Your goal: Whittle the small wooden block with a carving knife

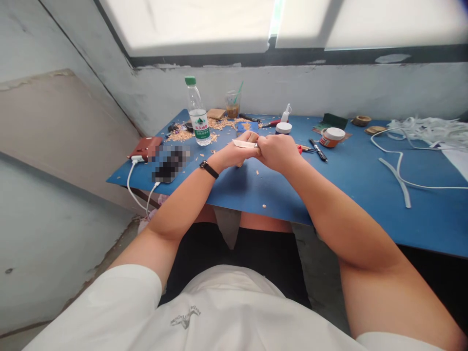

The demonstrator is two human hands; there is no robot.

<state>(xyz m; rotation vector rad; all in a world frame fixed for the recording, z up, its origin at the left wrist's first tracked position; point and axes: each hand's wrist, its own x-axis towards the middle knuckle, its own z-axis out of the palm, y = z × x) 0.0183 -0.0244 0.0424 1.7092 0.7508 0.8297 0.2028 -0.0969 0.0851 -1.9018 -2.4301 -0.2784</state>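
Note:
My left hand, with a black watch band on its wrist, is closed around a small piece of wood above the blue table. Fingers hide most of the wood. My right hand is a fist pressed against the left, wrapped around the handle of a knife. Its pale, pointed blade lies across the left hand, tip towards the left; the handle is hidden. Wood shavings are scattered on the table behind my hands.
A water bottle, phone and brown case with white cables stand left. Behind are a drink cup and a glue bottle. To the right are an orange jar, a marker and white strips.

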